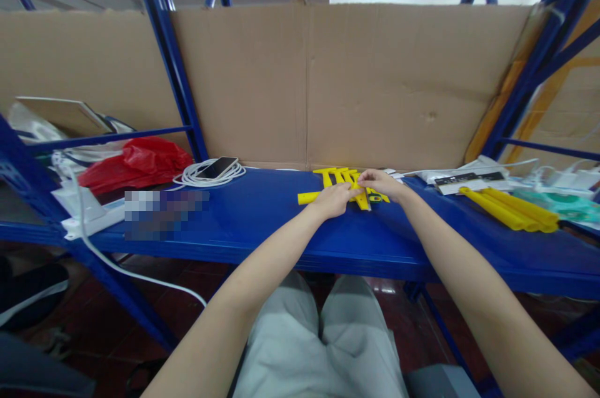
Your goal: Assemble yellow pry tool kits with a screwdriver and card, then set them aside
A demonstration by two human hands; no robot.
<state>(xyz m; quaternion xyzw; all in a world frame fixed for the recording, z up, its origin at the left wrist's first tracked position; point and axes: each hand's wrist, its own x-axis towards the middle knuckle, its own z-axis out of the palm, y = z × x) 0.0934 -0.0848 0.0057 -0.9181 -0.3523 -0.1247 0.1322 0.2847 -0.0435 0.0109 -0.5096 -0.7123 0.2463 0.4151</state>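
Observation:
My left hand (332, 200) is closed on a yellow plastic piece (362, 200) at the middle of the blue shelf top. From the other side my right hand (379, 182) pinches with thumb and finger at its upper end; the exact contact is hard to make out. Several yellow T-shaped plastic pieces (327, 175) lie in a row just behind my hands. A yellow rod-like part (307, 198) sticks out left of my left hand. Under my right hand sits a small dark and green item (375, 198), partly hidden.
Long yellow plastic handles (510, 209) lie at the right, beside a white and black pack (471, 182). To the left are a phone (218, 168) on a coiled white cable (187, 180), a red plastic bag (140, 164) and a power strip (96, 220). Cardboard (244, 85) stands behind.

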